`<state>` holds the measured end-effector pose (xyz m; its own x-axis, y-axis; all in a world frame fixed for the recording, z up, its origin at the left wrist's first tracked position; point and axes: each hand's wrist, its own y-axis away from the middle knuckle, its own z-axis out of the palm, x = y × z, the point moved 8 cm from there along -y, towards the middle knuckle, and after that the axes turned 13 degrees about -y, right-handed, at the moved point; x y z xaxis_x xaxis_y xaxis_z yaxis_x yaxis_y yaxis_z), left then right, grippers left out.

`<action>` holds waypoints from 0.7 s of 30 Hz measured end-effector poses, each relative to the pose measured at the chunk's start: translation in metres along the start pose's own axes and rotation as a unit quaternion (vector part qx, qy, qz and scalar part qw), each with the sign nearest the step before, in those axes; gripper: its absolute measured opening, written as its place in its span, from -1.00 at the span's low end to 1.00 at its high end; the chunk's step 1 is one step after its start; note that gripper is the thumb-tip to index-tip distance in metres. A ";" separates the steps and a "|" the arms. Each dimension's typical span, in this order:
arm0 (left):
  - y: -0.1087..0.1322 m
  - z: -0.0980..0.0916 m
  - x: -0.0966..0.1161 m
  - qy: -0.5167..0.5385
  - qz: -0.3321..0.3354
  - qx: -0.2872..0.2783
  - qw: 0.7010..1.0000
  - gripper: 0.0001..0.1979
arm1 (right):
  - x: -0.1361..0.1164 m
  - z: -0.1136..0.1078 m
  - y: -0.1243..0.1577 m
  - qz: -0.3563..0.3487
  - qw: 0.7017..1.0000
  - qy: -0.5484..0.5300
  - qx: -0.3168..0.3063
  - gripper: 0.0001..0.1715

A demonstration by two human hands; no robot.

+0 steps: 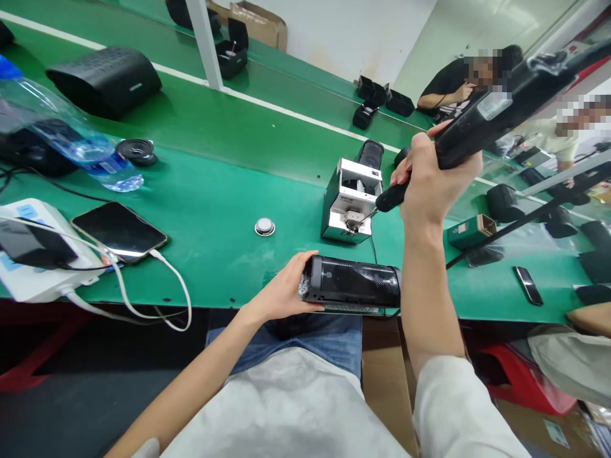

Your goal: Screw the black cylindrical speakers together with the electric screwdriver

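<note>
My left hand (pixel 285 286) is closed on the left end of a black portable speaker (pixel 358 283), which lies on its side at the table's front edge. My right hand (pixel 436 181) grips a black electric screwdriver (pixel 487 121), held slanting up to the right. Its thin bit points down left at the front outlet of a small silver and green screw feeder (pixel 351 200) beyond the speaker. The tip seems to be at the outlet; whether it carries a screw is too small to tell. A round silver disc (pixel 265 226) lies left of the feeder.
A green table (pixel 214 210) runs across. To the left are a white power strip (pixel 45 248) with cables, a phone (pixel 120 230), a plastic bottle (pixel 81 143) and a black speaker housing (pixel 107 81). Co-workers sit at the right; a green box (pixel 470 232) stands there.
</note>
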<state>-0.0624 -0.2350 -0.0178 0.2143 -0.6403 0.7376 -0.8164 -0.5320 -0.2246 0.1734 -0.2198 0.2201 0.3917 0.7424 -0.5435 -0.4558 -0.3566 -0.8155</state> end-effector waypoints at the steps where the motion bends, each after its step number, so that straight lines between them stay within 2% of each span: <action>1: 0.000 0.000 0.000 -0.002 0.001 0.001 1.000 0.19 | 0.001 0.000 0.000 0.003 1.000 0.003 -0.004 -0.51; 6: -0.001 -0.001 0.000 0.001 0.004 -0.003 1.000 0.16 | -0.002 0.001 0.006 0.022 1.000 -0.005 -0.019 -0.44; 9: -0.001 -0.001 0.001 0.001 0.006 -0.003 1.000 0.15 | -0.016 -0.004 0.009 0.041 0.998 -0.038 -0.013 -0.62; 11: -0.001 -0.001 0.000 -0.003 0.006 -0.003 1.000 0.15 | -0.031 -0.014 0.007 0.051 0.996 -0.067 0.002 -0.81; 12: -0.001 0.000 0.000 -0.006 0.005 -0.004 1.000 0.14 | -0.040 -0.021 0.005 0.055 0.995 -0.077 0.008 -0.84; 16: -0.001 0.001 -0.002 -0.013 0.002 -0.005 1.000 0.15 | -0.068 -0.047 0.000 0.073 0.995 -0.069 0.028 -0.83; 21: -0.001 0.001 0.000 -0.015 0.005 -0.010 1.000 0.11 | -0.079 -0.070 0.002 0.093 0.993 -0.042 0.052 -0.79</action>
<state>-0.0609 -0.2347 -0.0176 0.2224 -0.6612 0.7165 -0.8284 -0.5156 -0.2188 0.1974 -0.3185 0.2478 0.2261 0.7156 -0.6609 -0.5958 -0.4351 -0.6750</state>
